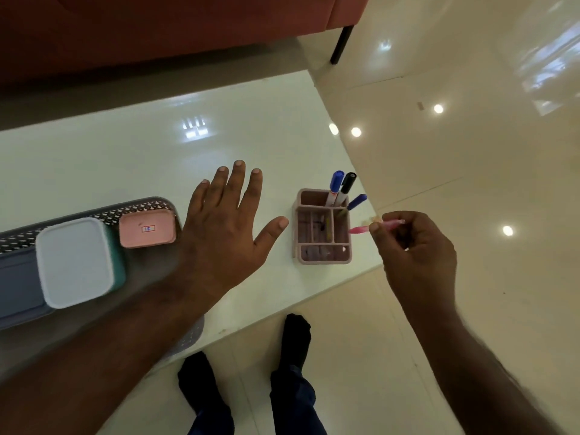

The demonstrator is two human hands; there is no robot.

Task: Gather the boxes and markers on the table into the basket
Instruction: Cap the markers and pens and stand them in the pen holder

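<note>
A grey perforated basket (147,206) sits at the table's left edge and holds a teal box with a white lid (75,262), a pink box (147,229) and a grey-blue box (17,284). My left hand (226,224) hovers open with spread fingers just right of the basket. A pink compartment holder (323,227) stands near the table's right edge with a blue marker (335,185), a black marker (346,185) and another blue marker (357,201) upright in it. My right hand (414,246) pinches a pink marker (361,229) just right of the holder.
The white glossy table (157,152) ends close behind the holder on the right. A red sofa (157,26) stands beyond the far edge. My feet in dark socks (244,356) are on the tiled floor below the near edge.
</note>
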